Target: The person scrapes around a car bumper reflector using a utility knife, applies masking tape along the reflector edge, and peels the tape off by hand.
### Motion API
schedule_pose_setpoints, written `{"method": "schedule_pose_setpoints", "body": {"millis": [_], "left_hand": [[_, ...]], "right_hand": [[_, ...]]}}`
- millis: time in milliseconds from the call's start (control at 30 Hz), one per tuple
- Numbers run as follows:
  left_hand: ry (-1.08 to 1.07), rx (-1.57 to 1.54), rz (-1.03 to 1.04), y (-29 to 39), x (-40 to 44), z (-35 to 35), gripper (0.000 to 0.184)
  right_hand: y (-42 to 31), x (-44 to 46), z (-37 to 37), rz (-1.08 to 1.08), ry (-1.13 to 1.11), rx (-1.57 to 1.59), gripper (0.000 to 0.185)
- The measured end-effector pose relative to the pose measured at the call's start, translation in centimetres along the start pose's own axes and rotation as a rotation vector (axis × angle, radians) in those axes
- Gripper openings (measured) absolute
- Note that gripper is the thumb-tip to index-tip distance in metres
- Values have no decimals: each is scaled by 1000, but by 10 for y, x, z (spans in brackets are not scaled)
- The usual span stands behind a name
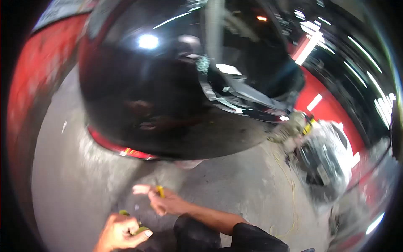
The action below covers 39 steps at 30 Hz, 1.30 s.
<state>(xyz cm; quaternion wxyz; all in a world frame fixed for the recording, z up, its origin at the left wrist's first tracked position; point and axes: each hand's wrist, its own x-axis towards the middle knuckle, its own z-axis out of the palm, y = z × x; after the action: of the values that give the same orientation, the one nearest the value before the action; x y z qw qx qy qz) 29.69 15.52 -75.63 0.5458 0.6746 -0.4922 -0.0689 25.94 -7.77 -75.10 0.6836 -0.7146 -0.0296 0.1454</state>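
Note:
My left hand (119,234) is at the bottom of the head view, its fingers curled around a yellow-green item (140,229) that is mostly hidden by them. Ahead and to its right, my right hand (166,202) has a small yellow piece (160,191) at its fingers, blurred too much to name. The two hands are apart, above the grey floor. Beyond them stands a glossy black car (159,96), with a red lamp (134,153) low on its left side. Neither hand touches the car.
A red wall (46,54) runs along the left. To the right, a vehicle part or car under clear plastic sheeting (325,164) stands near a person (294,128), blurred beside the black car. A thin yellow cord (292,189) lies on the concrete floor (247,180).

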Motion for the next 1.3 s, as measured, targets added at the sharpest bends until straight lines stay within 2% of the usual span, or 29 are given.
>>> {"method": "schedule_pose_setpoints", "body": {"millis": [67, 100, 133, 167, 200, 233, 267, 300, 367, 400, 433, 500, 567, 600, 633, 667, 700, 767, 800, 833, 900, 933, 967, 1033, 1067, 1167, 1200, 1233, 1300], "left_hand": [[65, -6, 122, 6, 20, 13, 45], [83, 21, 168, 11, 28, 17, 47], [86, -29, 254, 20, 45, 18, 38], [145, -163, 213, 37, 58, 30, 28], [179, -238, 198, 29, 58, 40, 27], [218, -314, 181, 17, 54, 48, 29], [116, -293, 117, 26, 55, 38, 33], [115, -283, 118, 35, 64, 36, 33], [83, -94, 179, 51, 84, 32, 35], [173, 128, 441, 38, 98, 36, 30], [175, 144, 441, 35, 101, 36, 30], [273, 283, 363, 31, 98, 34, 24], [276, 421, 372, 19, 92, 33, 30], [240, 332, 72, 19, 86, 35, 32], [200, 235, -228, 21, 81, 35, 36], [90, 130, -409, 28, 80, 34, 46], [94, 132, -419, 19, 73, 38, 46], [-13, -149, -268, -13, 59, 53, 46], [-111, -303, -304, -14, 57, 54, 43], [-114, -308, -302, -15, 56, 56, 43], [-185, -491, -331, -16, 55, 61, 40], [-182, -382, -309, -10, 56, 58, 52], [-185, -388, -305, -13, 55, 59, 52], [-126, -320, -245, -22, 51, 64, 67], [-128, -329, -246, -21, 51, 67, 67], [-169, -479, -138, -13, 55, 66, 78], [-228, -279, -176, -8, 56, 61, 79], [-288, -77, -211, -3, 56, 58, 80], [-338, -18, -191, 1, 55, 59, 86]], "right_hand": [[2, -7, -4, 137, -109, 286, 55], [5, -15, -5, 101, -92, 280, 55], [7, -22, -9, 95, -172, 379, 59], [10, -30, -11, 95, -259, 479, 63], [11, -38, -15, 78, -257, 481, 63], [15, -44, -17, 53, -262, 516, 59], [17, -50, -21, 30, -270, 551, 56], [23, -56, -24, 22, -276, 552, 56], [34, -61, -29, -99, -142, 419, 41], [31, -69, -32, -87, -97, 481, 28], [29, -76, -36, -95, -112, 481, 28], [29, -85, -42, -29, 190, 495, 26], [36, -89, -49, -111, 417, 410, 22], [27, -88, -42, -121, 629, 194, 23], [30, -86, -43, -161, 687, 57, 24], [32, -86, -47, -146, 594, 55, 25], [33, -87, -49, -131, 501, 48, 26], [33, -83, -33, -135, 488, -55, 26], [19, -83, -25, -171, 504, -208, 27], [9, -83, -21, -167, 509, -211, 27], [-2, -83, -15, -287, 288, -261, 31], [7, -82, -18, -398, 309, -557, 31], [12, -83, -16, -393, 314, -562, 31], [18, -84, -11, -305, 313, -445, 30], [20, -85, -7, -248, 380, -344, 29], [27, -85, -14, -330, 401, -461, 27], [24, -89, -15, -335, 414, -649, 24], [27, -93, -17, -335, 417, -648, 24], [33, -97, -22, -292, 347, -566, 18]]}}
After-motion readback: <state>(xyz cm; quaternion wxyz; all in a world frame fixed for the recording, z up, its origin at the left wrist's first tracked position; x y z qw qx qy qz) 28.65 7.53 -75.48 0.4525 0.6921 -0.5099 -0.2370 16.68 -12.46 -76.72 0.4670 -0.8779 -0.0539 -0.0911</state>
